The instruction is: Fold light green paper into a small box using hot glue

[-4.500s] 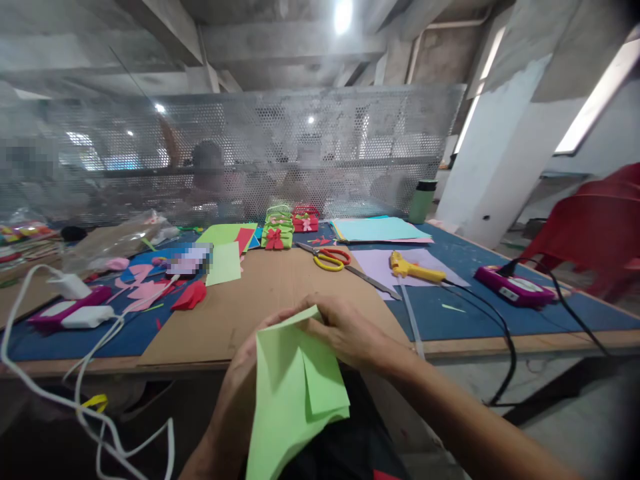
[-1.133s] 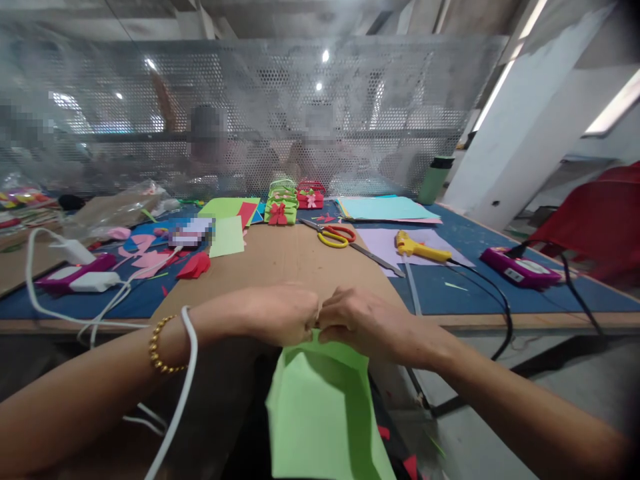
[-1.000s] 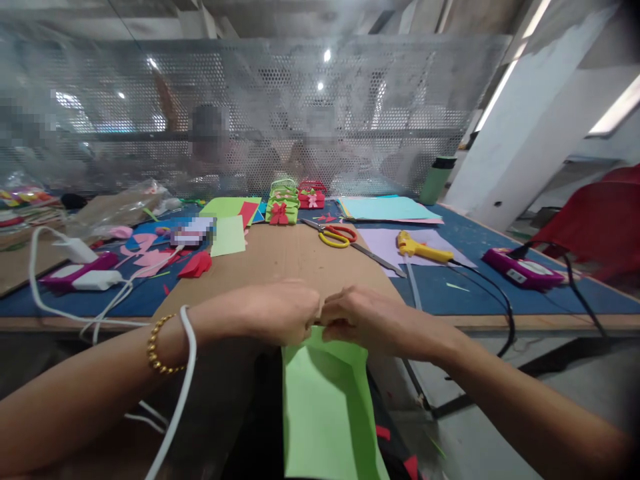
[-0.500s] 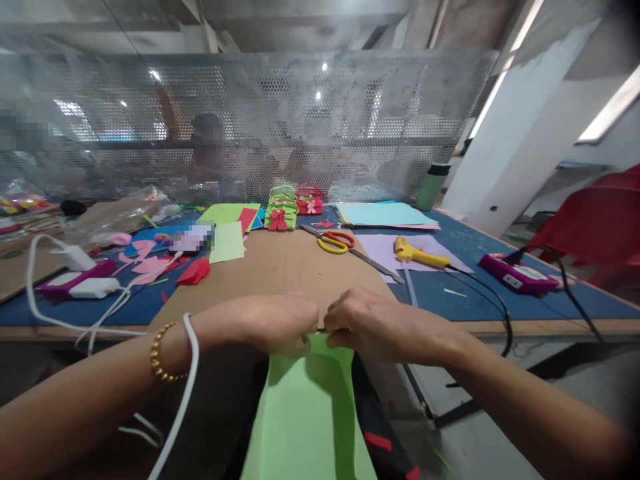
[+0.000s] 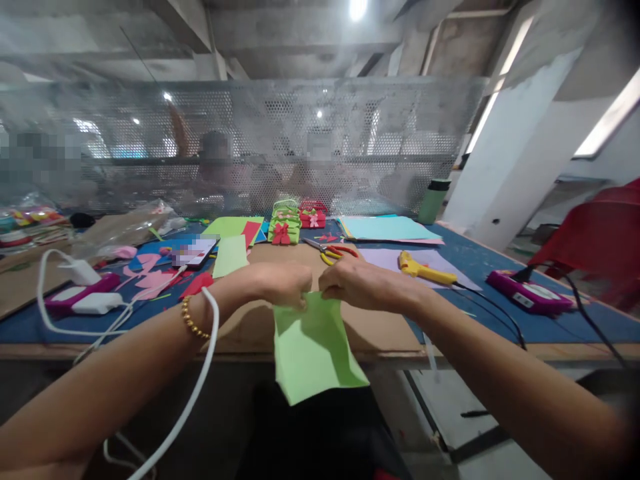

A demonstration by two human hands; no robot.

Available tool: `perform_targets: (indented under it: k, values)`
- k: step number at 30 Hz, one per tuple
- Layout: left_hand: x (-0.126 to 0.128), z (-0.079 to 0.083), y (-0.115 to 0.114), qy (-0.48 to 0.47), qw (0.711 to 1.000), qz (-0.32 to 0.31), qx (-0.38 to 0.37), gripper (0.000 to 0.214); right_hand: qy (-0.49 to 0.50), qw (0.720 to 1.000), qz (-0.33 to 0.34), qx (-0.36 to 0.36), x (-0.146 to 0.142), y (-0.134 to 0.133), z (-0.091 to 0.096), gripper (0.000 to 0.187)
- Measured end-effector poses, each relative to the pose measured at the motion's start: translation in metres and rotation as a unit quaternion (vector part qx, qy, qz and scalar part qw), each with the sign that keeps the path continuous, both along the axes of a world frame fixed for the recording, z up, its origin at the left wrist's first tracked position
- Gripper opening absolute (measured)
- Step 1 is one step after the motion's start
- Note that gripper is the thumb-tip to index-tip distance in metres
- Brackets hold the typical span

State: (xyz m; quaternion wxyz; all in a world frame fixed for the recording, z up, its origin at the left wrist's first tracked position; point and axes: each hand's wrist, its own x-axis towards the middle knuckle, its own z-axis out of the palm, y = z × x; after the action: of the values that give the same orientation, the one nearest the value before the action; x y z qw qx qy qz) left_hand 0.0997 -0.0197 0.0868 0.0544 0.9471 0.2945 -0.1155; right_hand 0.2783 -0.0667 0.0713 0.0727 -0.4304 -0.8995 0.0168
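A light green sheet of paper [image 5: 315,353] with creased, raised sides hangs over the front edge of the table. My left hand [image 5: 287,285] pinches its far edge at the left corner. At the right corner of that same edge, my right hand [image 5: 350,283] grips it with bent fingers. Just beyond the right hand lie scissors [image 5: 333,255] with red and yellow handles, partly hidden by it. Under both hands is a brown cardboard sheet [image 5: 380,330]. A white cable [image 5: 200,380] passes over my left forearm.
Small green paper bags [image 5: 285,227] and a red one [image 5: 313,217] stand at the back. A yellow glue gun [image 5: 425,269] lies on purple paper [image 5: 370,257]. Purple power strips [image 5: 530,291] sit either side. Left are a phone [image 5: 197,252] and paper scraps [image 5: 155,280].
Both hands have lifted the green paper up and forward, so its near edge now shows above my lap. The camera view has tilted slightly upward.
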Motion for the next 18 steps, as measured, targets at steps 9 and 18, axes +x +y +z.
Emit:
perform_targets:
  k: [9, 18]
  values:
    - [0.006, -0.018, 0.082, -0.095, 0.99, 0.069, 0.084, 0.022, -0.036, 0.996, -0.062, 0.055, -0.006, 0.084, 0.001, 0.019]
    - [-0.001, -0.039, 0.098, -0.123, 0.991, 0.055, -0.001, 0.019, -0.011, 0.996, -0.09, 0.02, 0.002, 0.093, -0.014, 0.016]
